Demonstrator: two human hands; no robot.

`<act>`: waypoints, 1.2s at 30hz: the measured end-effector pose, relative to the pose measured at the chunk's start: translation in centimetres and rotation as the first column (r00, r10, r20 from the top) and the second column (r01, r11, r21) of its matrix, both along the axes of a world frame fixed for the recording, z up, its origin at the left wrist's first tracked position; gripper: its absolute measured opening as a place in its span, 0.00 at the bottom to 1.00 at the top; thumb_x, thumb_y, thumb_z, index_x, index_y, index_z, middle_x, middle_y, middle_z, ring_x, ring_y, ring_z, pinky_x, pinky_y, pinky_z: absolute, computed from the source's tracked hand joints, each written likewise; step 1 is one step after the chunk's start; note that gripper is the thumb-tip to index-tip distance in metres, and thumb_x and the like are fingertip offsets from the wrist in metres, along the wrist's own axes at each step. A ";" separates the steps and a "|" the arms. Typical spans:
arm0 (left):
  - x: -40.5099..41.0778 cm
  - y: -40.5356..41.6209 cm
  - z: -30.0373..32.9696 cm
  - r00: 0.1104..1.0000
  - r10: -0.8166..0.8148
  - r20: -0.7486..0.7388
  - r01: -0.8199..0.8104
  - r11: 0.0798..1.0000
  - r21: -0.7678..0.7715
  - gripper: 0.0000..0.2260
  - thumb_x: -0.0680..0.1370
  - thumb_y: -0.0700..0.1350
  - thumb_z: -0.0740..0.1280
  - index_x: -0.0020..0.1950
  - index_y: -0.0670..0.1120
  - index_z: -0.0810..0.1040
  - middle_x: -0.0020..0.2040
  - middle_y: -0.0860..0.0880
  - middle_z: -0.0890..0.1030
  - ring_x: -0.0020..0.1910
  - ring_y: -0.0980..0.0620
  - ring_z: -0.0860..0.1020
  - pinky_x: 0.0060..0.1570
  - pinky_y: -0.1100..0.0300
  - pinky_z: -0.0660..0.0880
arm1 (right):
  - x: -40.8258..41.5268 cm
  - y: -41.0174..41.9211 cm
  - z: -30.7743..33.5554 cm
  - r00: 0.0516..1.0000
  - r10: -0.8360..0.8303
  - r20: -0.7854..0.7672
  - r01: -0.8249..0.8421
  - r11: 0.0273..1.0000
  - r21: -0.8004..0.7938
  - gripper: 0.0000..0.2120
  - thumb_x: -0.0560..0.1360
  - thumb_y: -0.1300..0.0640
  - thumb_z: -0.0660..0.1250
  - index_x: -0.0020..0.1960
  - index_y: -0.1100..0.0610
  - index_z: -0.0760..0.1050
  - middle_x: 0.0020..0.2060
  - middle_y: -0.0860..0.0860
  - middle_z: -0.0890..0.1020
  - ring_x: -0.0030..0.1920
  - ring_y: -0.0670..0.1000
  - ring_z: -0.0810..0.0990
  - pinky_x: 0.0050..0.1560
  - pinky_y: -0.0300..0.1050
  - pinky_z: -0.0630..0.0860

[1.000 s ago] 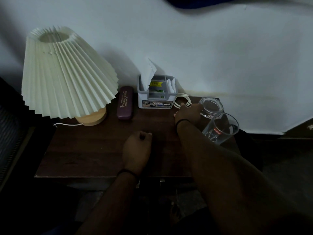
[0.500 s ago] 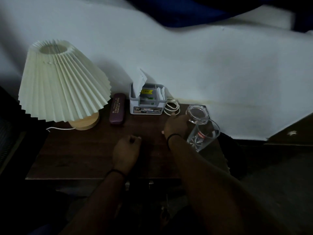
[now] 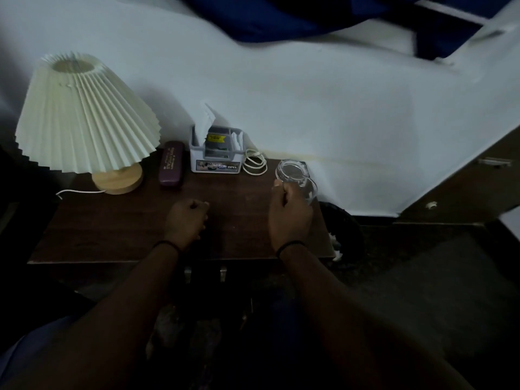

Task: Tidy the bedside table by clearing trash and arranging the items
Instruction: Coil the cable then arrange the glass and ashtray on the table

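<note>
Table: your dark wood bedside table (image 3: 118,232) runs left to right below you, its back edge against the pale wall (image 3: 309,108).
Glass: a clear drinking glass (image 3: 308,190) sits in your right hand at the table's right rear corner; it is mostly hidden behind the hand, so you cannot tell its tilt or any print on it.
Ashtray: a clear glass ashtray (image 3: 291,170) stands just behind the glass, touching or nearly touching it, mouth up.
Right hand: your right hand (image 3: 289,213) is curled around the glass, fingers wrapped on its left side; a dark band circles the wrist.
Left hand: your left hand (image 3: 187,220) is balled into a fist with nothing visible in it, resting over the table's middle front.
Organizer: a small grey box (image 3: 215,156) stands at the rear centre; its front label reads "OPEL", and a yellow tag inside has print too small to read. White paper sticks up from its left compartment.
Cable: a coiled white cord (image 3: 254,164) lies between the box and the ashtray.
Case: a maroon glasses case (image 3: 172,167) lies left of the box, long axis front to back; its pale lettering is not legible.
Lamp: a pleated cream lamp (image 3: 81,119) on a round wooden base fills the left rear corner, its white wire trailing off the left edge.
Bin: a dark bin (image 3: 343,229) sits on the floor just right of the table.
</note>
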State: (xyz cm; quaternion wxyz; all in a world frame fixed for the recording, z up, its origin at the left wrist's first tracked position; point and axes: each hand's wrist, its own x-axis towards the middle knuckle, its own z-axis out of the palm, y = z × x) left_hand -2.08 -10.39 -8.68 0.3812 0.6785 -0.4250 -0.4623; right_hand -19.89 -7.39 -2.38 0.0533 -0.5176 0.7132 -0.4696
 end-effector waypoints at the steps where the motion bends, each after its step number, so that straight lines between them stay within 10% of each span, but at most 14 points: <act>1: 0.1 0.0 0.2 1.000 0.002 0.001 -0.002 1.000 -0.009 0.11 0.80 0.47 0.65 0.39 0.46 0.76 0.37 0.46 0.79 0.29 0.50 0.74 0.27 0.62 0.70 | -0.4 0.3 0.3 1.000 -0.025 0.001 0.025 1.000 -0.009 0.15 0.81 0.48 0.61 0.40 0.57 0.74 0.31 0.54 0.78 0.36 0.55 0.78 0.38 0.45 0.68; 6: -0.1 0.2 0.4 1.000 -0.008 -0.019 0.008 1.000 -0.015 0.07 0.80 0.46 0.66 0.46 0.43 0.79 0.36 0.46 0.79 0.29 0.51 0.73 0.28 0.62 0.68 | -1.7 0.9 1.4 0.977 -0.181 0.112 0.190 0.979 -0.078 0.08 0.78 0.51 0.63 0.52 0.55 0.70 0.47 0.56 0.80 0.49 0.59 0.80 0.49 0.52 0.76; 14: -0.5 -0.1 -0.2 0.999 -0.030 -0.020 0.029 0.999 -0.046 0.07 0.79 0.46 0.67 0.41 0.48 0.77 0.38 0.45 0.81 0.29 0.52 0.75 0.28 0.62 0.70 | -3.3 -0.9 -1.7 0.946 -0.210 0.247 0.159 0.964 0.212 0.49 0.62 0.38 0.77 0.73 0.55 0.58 0.66 0.57 0.74 0.66 0.57 0.74 0.67 0.54 0.71; 20: -1.1 -0.3 -0.4 0.992 -0.110 0.061 0.119 0.977 -0.176 0.14 0.72 0.44 0.76 0.54 0.44 0.78 0.43 0.46 0.81 0.40 0.51 0.78 0.43 0.59 0.74 | -2.4 -3.0 -3.7 0.957 -0.041 0.287 -0.004 0.988 0.153 0.42 0.64 0.48 0.79 0.71 0.54 0.62 0.66 0.52 0.75 0.65 0.51 0.76 0.67 0.50 0.73; 24: -1.5 0.1 -0.1 0.982 -0.188 0.012 0.187 0.959 -0.215 0.30 0.66 0.42 0.81 0.65 0.46 0.73 0.53 0.45 0.80 0.52 0.51 0.79 0.55 0.56 0.76 | -0.8 -2.6 -4.5 0.935 0.183 0.304 -0.225 0.968 0.110 0.34 0.65 0.39 0.74 0.67 0.47 0.68 0.54 0.38 0.78 0.53 0.33 0.76 0.55 0.25 0.71; 28: -1.5 0.4 -0.1 0.963 -0.259 -0.068 0.220 0.909 -0.354 0.38 0.62 0.37 0.82 0.68 0.45 0.70 0.62 0.48 0.79 0.61 0.51 0.78 0.61 0.55 0.76 | 0.0 -3.0 -4.4 0.877 0.193 0.441 -0.270 0.956 0.119 0.23 0.71 0.32 0.61 0.56 0.46 0.76 0.44 0.44 0.83 0.47 0.46 0.83 0.54 0.54 0.80; 31: -1.1 0.6 -0.1 0.986 -0.155 -0.061 0.116 0.901 -0.418 0.38 0.60 0.39 0.83 0.66 0.50 0.70 0.58 0.60 0.77 0.56 0.69 0.77 0.53 0.74 0.72 | -1.3 -3.9 -4.6 0.946 0.095 0.310 -0.152 0.975 0.163 0.18 0.77 0.40 0.60 0.46 0.54 0.76 0.41 0.53 0.83 0.45 0.56 0.82 0.52 0.58 0.78; 36: -0.8 0.5 -0.4 0.998 -0.056 -0.015 0.044 0.903 -0.428 0.34 0.60 0.46 0.83 0.62 0.54 0.73 0.55 0.61 0.79 0.55 0.66 0.78 0.56 0.67 0.74 | -4.6 -7.4 -5.1 0.980 0.035 -0.197 0.034 0.941 0.336 0.14 0.75 0.53 0.66 0.57 0.59 0.78 0.56 0.58 0.81 0.61 0.59 0.76 0.63 0.48 0.68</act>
